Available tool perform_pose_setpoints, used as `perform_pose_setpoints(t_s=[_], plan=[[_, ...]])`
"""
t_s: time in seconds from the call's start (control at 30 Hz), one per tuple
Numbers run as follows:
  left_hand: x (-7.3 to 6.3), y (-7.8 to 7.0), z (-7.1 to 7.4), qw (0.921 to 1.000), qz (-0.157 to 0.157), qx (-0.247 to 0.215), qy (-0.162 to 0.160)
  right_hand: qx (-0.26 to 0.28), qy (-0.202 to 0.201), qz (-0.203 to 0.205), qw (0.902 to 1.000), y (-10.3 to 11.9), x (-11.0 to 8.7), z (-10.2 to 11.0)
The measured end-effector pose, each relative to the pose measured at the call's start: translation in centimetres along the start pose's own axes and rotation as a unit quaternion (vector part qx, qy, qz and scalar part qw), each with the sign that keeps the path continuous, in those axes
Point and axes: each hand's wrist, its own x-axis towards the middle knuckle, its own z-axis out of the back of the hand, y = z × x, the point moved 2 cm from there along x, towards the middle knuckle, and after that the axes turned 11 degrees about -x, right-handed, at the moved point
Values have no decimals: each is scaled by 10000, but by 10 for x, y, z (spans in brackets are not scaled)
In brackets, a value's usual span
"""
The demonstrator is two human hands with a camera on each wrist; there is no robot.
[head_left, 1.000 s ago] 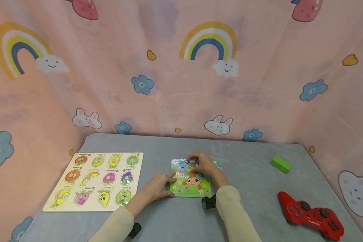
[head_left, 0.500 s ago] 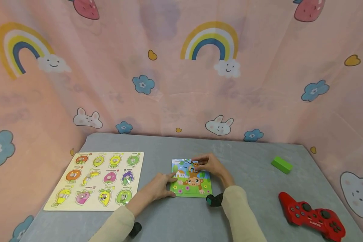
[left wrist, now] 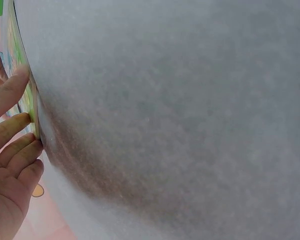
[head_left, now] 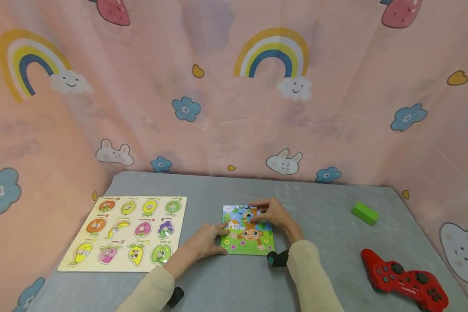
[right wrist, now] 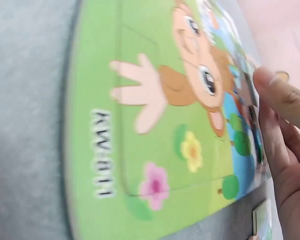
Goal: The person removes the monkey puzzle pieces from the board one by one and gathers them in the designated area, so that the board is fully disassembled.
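A small jigsaw puzzle board [head_left: 247, 250] with a monkey on green grass lies mid-table. My left hand [head_left: 206, 240] touches its left side, index finger over the board and thumb by the near corner; in the left wrist view the fingertips press at the board's edge [left wrist: 19, 47]. Above the monkey's head, thumb and fingers of my right hand [head_left: 276, 216] pinch a puzzle piece [head_left: 253, 211] over the upper right part, partly hidden by the fingers. The right wrist view has this hand [right wrist: 290, 145] at the far side of the board.
To the left lies a cream fruit peg puzzle board [head_left: 101, 268]. A green block [head_left: 365, 213] and a red game controller [head_left: 407, 279] are on the right. Another loose puzzle piece [right wrist: 263, 222] lies beside the monkey board, seen from the right wrist. A pink curtain [head_left: 218, 130] hangs behind.
My right hand has shifted right and slightly down from the board's upper middle, uncovering more of the picture. My left hand stays at the left edge.
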Motion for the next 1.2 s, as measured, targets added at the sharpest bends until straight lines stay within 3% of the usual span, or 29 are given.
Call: perform_pose_setpoints(t_s=[0.17, 0.3, 0.43, 0.67, 0.93, 1.2], plan=[[1, 0, -2, 10000, 2, -25, 6, 708, 92, 77, 9974, -10, -5, 9], [2, 1, -3, 10000, -26, -73, -19, 872, 273, 1, 9958, -17, -9, 18], [1, 0, -2, 10000, -15, -88, -28, 902, 420, -222, 9948, -21, -15, 27], [1, 0, -1, 9999, -60, -104, -39, 909, 606, -185, 9938, -33, -27, 48], [2, 2, -2, 9998, -61, -167, -22, 685, 486, -330, 9959, -54, -45, 76], [0, 2, -2, 9999, -26, -127, -34, 970, 609, -471, 9923, -66, -60, 93]])
